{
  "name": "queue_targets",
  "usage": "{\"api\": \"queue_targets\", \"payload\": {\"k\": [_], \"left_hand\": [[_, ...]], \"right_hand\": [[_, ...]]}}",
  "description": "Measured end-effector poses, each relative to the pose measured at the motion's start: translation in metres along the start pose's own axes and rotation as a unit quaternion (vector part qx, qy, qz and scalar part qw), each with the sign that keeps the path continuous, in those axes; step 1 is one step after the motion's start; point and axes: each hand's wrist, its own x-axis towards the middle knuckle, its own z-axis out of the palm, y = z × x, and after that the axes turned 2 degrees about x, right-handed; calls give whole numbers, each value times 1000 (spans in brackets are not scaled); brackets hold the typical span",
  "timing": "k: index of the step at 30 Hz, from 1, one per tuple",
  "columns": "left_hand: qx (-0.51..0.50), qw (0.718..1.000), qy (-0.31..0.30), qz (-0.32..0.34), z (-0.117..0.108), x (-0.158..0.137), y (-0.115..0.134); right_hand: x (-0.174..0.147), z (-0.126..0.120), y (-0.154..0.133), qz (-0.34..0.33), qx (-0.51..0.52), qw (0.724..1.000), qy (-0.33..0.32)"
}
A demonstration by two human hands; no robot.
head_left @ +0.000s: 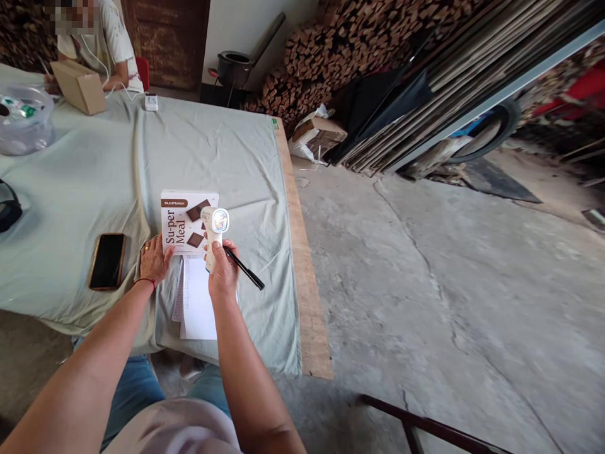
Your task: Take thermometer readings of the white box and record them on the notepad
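A white box [189,221] printed "NutriMotion Su-per Meal", with brown squares pictured on it, sits on the cloth-covered table. My left hand [155,258] grips its lower left corner, the thumb along the near edge. My right hand [224,268] is wrapped round the handle of a white handheld device [215,236] with a shiny, rounded-square face, in front of the box's right side. A black pen [248,271] juts out to the right from between the same hand's fingers. Below the box lie white paper sheets [198,309], some with writing, partly covered by my right hand.
Left of my left hand is a phone [108,261]. A clear plastic bag [26,120] and a black object [8,207] are farther left. Across the table [212,145] a person sits behind a cardboard box [80,86], near a small white device [151,103]. Stacked firewood [326,53] lines the wall.
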Motion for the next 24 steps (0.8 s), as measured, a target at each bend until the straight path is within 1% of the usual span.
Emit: {"api": "queue_targets", "payload": {"k": [2,4,5,7,9,11,12,13,14,15,16,18,20,22,24], "left_hand": [[-3,1000,1,1,0,0,1],[-5,1000,0,4,0,0,2],[-5,1000,1,4,-1,0,3],[-8,1000,5,4,0,0,5],[-13,1000,8,6,0,-1,6],[-16,1000,7,11,2,-1,7],[-16,1000,6,11,2,-2,8],[-16,1000,5,11,3,-2,8],[-16,1000,2,10,3,-2,8],[-16,1000,0,8,4,-2,9],[-16,1000,-3,7,4,-2,9],[-16,1000,-7,4,4,-2,10],[-17,1000,-9,2,3,-2,11],[-19,1000,-11,2,3,-2,12],[-20,1000,-13,2,4,-3,13]], "right_hand": [[-8,-20,3,-56,-74,995,20],[-17,-48,12,-128,-169,976,46],[-21,-64,18,-156,-213,963,46],[-26,-94,30,-176,-297,938,28],[-27,-118,40,-174,-397,901,25],[-28,-131,43,-182,-476,861,11],[-30,-133,42,-192,-500,845,7],[-32,-132,40,-206,-510,835,3],[-37,-130,37,-219,-507,834,-3],[-43,-125,34,-225,-492,841,-12],[-50,-120,31,-221,-469,855,-29],[-68,-110,29,-180,-413,889,-76],[-85,-102,33,-123,-382,909,-115],[-98,-98,39,-87,-376,911,-146],[-104,-97,45,-85,-376,907,-167]]}}
